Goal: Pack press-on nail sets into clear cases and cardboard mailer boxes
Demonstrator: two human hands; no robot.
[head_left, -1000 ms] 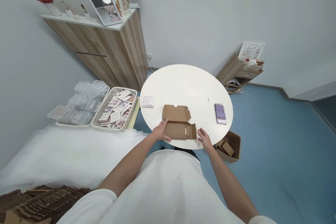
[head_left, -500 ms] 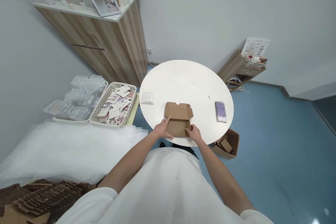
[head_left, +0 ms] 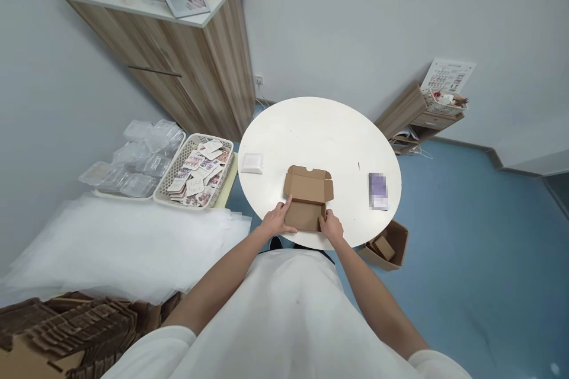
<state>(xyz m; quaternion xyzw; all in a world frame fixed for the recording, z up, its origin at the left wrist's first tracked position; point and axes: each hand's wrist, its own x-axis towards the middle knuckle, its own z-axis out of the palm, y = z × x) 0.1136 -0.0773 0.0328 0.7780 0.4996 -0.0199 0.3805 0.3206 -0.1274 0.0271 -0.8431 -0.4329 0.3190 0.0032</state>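
A small brown cardboard mailer box [head_left: 305, 215] stands near the front edge of the white round table, its lid [head_left: 308, 185] raised and leaning toward the far side. Around its front left corner is my left hand [head_left: 275, 220], index finger along the left side and thumb along the front wall. My right hand [head_left: 331, 226] grips the right wall, with the thumb inside and the other fingers outside. The visible inner floor of the box is bare.
On the table [head_left: 320, 124] lie a clear plastic case [head_left: 252, 163] at left and a blurred purple item [head_left: 378, 191] at right. A basket of cards [head_left: 193, 172], plastic cases [head_left: 146, 154] and flat cardboard [head_left: 80, 331] are left; a carton [head_left: 395, 243] sits on the floor.
The right side wall of the box now stands more upright between my right fingers. Both hands keep their places on the box; the whole view has shifted slightly.
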